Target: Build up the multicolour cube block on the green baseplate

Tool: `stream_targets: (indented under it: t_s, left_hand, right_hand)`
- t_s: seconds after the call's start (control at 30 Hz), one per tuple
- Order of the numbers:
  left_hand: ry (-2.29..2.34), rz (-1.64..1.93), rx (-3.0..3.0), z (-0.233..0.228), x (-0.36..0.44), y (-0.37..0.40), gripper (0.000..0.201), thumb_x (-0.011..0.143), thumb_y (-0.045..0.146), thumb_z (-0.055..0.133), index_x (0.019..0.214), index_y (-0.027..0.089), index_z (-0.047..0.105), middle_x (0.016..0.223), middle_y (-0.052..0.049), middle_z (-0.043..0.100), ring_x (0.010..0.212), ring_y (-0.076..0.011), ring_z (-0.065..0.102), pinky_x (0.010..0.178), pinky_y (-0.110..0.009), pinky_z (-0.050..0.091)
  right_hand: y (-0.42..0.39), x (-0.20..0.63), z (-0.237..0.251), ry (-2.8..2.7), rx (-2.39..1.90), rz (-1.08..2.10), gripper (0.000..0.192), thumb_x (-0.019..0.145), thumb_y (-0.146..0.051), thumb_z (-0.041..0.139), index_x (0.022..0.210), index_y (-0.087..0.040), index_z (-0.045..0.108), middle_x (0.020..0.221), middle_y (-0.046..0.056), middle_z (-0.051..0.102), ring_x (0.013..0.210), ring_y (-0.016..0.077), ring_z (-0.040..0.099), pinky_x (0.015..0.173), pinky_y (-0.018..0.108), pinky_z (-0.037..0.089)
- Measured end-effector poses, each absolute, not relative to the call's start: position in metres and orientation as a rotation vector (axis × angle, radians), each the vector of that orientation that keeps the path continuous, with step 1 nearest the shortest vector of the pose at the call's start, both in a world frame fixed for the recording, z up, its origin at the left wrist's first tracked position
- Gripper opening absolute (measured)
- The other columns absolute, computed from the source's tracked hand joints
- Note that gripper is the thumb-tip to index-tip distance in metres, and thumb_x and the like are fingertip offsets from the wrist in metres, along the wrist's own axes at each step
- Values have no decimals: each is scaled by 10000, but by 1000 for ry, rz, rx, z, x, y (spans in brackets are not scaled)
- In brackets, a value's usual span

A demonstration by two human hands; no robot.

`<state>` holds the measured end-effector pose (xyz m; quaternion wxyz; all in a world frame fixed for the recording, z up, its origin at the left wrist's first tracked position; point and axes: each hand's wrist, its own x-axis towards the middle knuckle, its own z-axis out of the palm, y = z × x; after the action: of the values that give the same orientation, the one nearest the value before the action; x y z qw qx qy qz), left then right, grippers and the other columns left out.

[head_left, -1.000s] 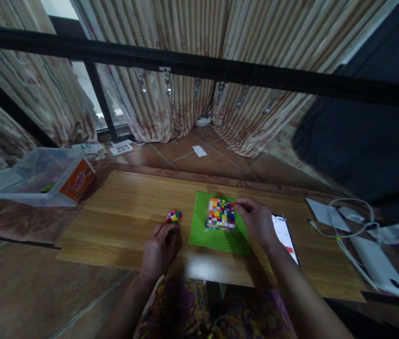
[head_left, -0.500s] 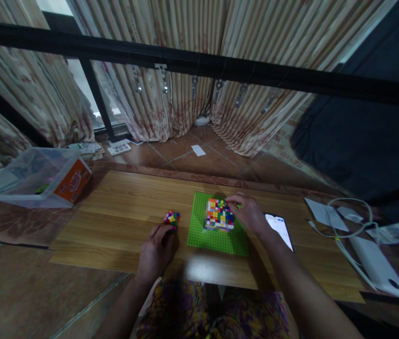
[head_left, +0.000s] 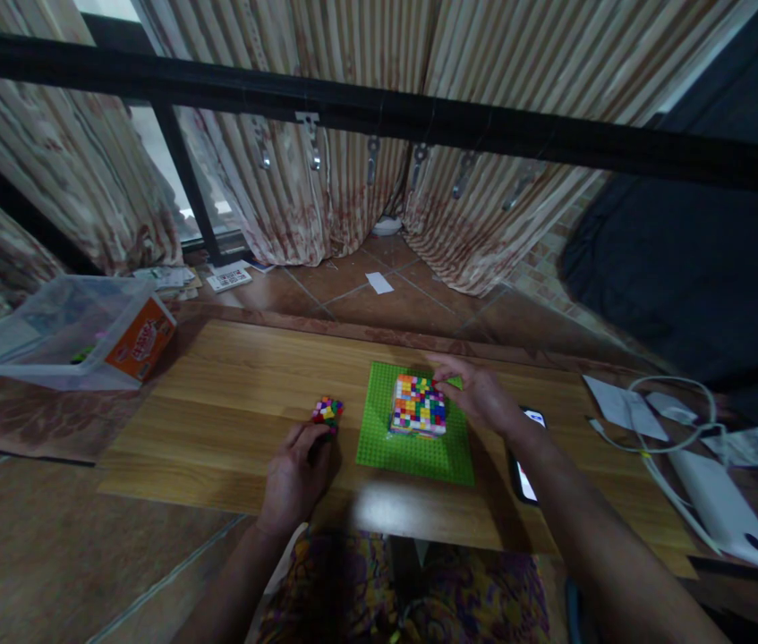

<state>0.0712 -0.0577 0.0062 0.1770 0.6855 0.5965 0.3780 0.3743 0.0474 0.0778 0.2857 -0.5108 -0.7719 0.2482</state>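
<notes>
A multicoloured brick block (head_left: 419, 409) sits on a green baseplate (head_left: 374, 443), probably for firm footing. The right hand (head_left: 476, 394) bunches its fingers at the far-right corner (gripping anything? I can't tell); the left hand (head_left: 294, 470), grasp unclear, meets small bricks (head_left: 328, 409), seemingly placed within reach.

The room is dim, with pale daylight entering at the window gap (head_left: 157, 156) beside the curtains (head_left: 365, 49), while the dark cloth (head_left: 701, 268) at right sinks to near black. A whitish glare spreads on the wooden table (head_left: 251, 358) near its front edge, soft shadows lie beside the left hand (head_left: 294, 474) and the right forearm (head_left: 573, 510), and the phone's screen (head_left: 526, 483) shines bright. Wide-angle stretching draws out the plastic box (head_left: 70, 367), and the small bricks (head_left: 419, 411) lack crisp detail.
</notes>
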Motion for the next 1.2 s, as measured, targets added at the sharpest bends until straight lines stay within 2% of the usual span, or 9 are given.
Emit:
stream_targets:
  t_s: [0.3, 0.53, 0.97, 1.07, 1.13, 1.2]
  left_hand:
    - [1691, 1088, 1944, 3, 71, -58, 169, 884, 237, 535, 1017, 228, 640, 1019, -48, 653, 941, -164, 639, 851, -287, 519]
    - [1684, 1065, 1930, 4, 70, -58, 175, 882, 233, 535, 1021, 228, 641, 1022, -43, 654, 943, -163, 640, 845, -288, 519]
    - [1689, 1082, 1899, 8, 72, -58, 170, 854, 225, 552, 991, 225, 652, 1008, -46, 659, 933, -178, 643, 832, -307, 523]
    - [1645, 1111, 1908, 9, 71, -59, 188, 837, 195, 558, 1001, 225, 645, 1001, -42, 656, 928, -169, 643, 833, -297, 526]
    - [1603, 1138, 1906, 10, 70, -61, 229, 822, 148, 547, 1019, 224, 635, 1011, -39, 653, 938, -161, 640, 847, -294, 524]
    - [1564, 1175, 1894, 11, 69, -63, 291, 799, 90, 523, 1040, 220, 621, 1022, -40, 651, 953, -156, 634, 858, -291, 520]
  right_hand:
    - [59, 378, 75, -2157, -1330, 734, 535, 776, -116, 599, 1295, -242, 558, 821, 2, 698, 759, 157, 654, 783, 316, 503]
    - [64, 381, 68, -2068, -1312, 900, 536, 779, -124, 598, 1297, -230, 509, 798, -13, 675, 734, 143, 646, 747, 290, 522]
    - [69, 379, 73, -2087, -1316, 1000, 510, 767, -128, 598, 1268, -204, 533, 780, -17, 682, 724, 140, 654, 779, 309, 530]
    - [62, 379, 75, -2060, -1342, 946, 528, 767, -144, 611, 1282, -217, 515, 804, -8, 701, 756, 153, 672, 787, 322, 538]
    - [50, 375, 79, -1979, -1398, 779, 506, 769, -177, 634, 1261, -231, 529, 863, 12, 714, 810, 181, 683, 807, 356, 541]
    - [31, 363, 85, -1851, -1465, 538, 401, 799, -237, 633, 1196, -249, 576, 920, 35, 716, 856, 213, 682, 837, 404, 531]
